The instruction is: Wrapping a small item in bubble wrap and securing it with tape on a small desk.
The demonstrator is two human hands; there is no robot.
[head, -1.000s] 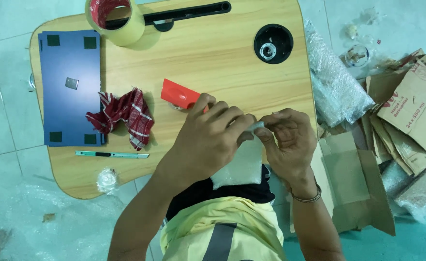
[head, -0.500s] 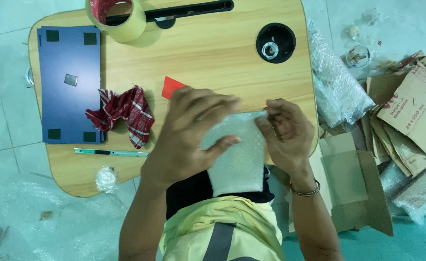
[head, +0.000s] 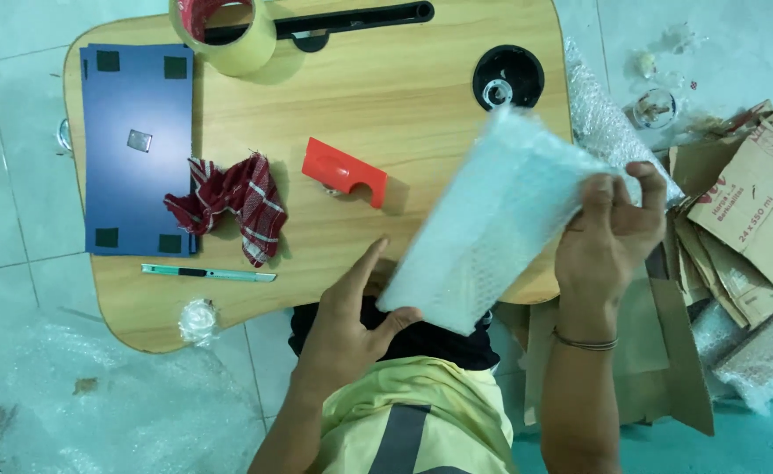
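Observation:
I hold a flat packet wrapped in white bubble wrap [head: 492, 224] tilted above the near right part of the small wooden table [head: 404, 88]. My right hand [head: 610, 233] grips its far right end. My left hand [head: 351, 320] supports its near left corner, thumb under it and fingers spread. A red tape dispenser [head: 344, 172] lies on the table just left of the packet.
A red checked cloth [head: 233, 200], a blue board [head: 136, 145], a teal cutter knife [head: 206, 274], a roll of tan tape [head: 225, 35] and a black round holder [head: 507, 77] are on the table. Flattened cardboard [head: 755, 211] and bubble wrap [head: 606, 123] lie on the floor at right.
The packet has been lifted from near my body and swung up to the right. My left hand has come off its top to its lower corner, uncovering the red dispenser.

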